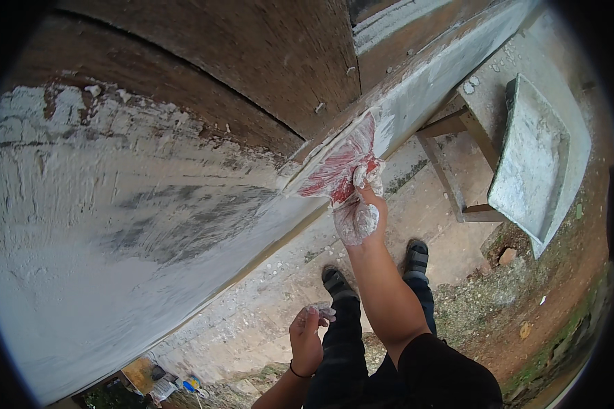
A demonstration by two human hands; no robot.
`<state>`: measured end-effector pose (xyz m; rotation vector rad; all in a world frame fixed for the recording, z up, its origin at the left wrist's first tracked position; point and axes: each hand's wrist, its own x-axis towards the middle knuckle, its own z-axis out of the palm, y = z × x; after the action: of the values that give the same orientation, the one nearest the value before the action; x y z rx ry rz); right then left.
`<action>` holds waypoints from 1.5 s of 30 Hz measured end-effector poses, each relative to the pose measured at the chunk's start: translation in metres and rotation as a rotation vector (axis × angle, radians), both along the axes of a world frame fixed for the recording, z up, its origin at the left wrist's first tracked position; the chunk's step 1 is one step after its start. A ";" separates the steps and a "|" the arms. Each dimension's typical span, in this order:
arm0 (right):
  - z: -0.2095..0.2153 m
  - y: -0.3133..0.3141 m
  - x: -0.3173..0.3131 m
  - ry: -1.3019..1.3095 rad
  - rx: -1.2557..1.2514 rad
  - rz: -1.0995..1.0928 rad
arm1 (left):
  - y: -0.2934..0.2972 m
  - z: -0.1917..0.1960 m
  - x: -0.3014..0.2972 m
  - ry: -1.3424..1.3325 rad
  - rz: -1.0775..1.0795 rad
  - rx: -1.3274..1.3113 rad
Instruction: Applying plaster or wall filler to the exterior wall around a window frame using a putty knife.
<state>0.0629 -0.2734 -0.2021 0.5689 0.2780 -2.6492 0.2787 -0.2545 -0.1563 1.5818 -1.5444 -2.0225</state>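
My right hand [360, 213], thickly smeared with white paste, is closed around a red, fan-shaped putty spreader [341, 162]. White streaks cover the spreader, and its wide edge lies against the wall strip just below the brown wooden boards. Beside it spreads the white plastered wall [102, 273], with a grey, thinly coated patch [191, 221] left of the spreader. Lower down, in front of my legs, my left hand [311, 332] has its thumb and fingers curled together. White paste coats its fingertips; whether something sits between them cannot be made out.
Weathered wooden boards [252, 54] run above the plaster. At right, a wooden stand [481, 140] stands beside a paste-coated, shallow tray [552, 126]. My sandalled feet are on a spattered concrete strip [450, 235], bordered by rubble and soil. Small items [174, 387] lie at the lower left.
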 end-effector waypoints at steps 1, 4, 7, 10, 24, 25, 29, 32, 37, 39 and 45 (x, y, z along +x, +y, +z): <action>0.002 0.000 0.001 0.001 -0.002 0.000 | 0.000 0.001 0.000 0.001 0.000 -0.002; 0.005 0.003 0.000 0.025 0.057 -0.025 | 0.000 -0.001 -0.002 -0.006 -0.021 0.003; 0.007 0.002 0.000 0.039 0.132 -0.062 | 0.000 -0.005 0.001 0.031 0.008 0.020; 0.014 0.005 0.004 0.041 0.248 -0.114 | 0.002 -0.005 0.001 0.040 0.014 0.028; 0.026 0.023 0.015 0.015 0.335 -0.131 | 0.006 -0.004 -0.002 0.029 0.031 0.064; 0.025 0.023 0.015 0.016 0.335 -0.130 | 0.006 -0.005 -0.002 0.029 0.032 0.065; 0.030 0.019 0.015 0.063 0.325 -0.134 | 0.006 -0.005 -0.001 0.025 0.028 0.066; 0.028 0.015 0.011 0.061 0.347 -0.137 | 0.006 -0.006 -0.003 0.032 0.029 0.069; 0.022 0.014 0.011 0.031 0.366 -0.162 | 0.004 -0.006 -0.004 0.088 0.065 0.087; 0.018 0.018 0.011 0.009 0.349 -0.146 | 0.004 -0.004 -0.007 0.110 0.088 0.090; 0.018 0.015 0.016 0.057 0.342 -0.145 | -0.009 0.002 -0.028 0.241 0.078 -0.094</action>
<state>0.0791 -0.2584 -0.1838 0.6404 0.7430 -2.7783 0.2504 -0.2638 -0.1547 1.2897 -1.4426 -1.9826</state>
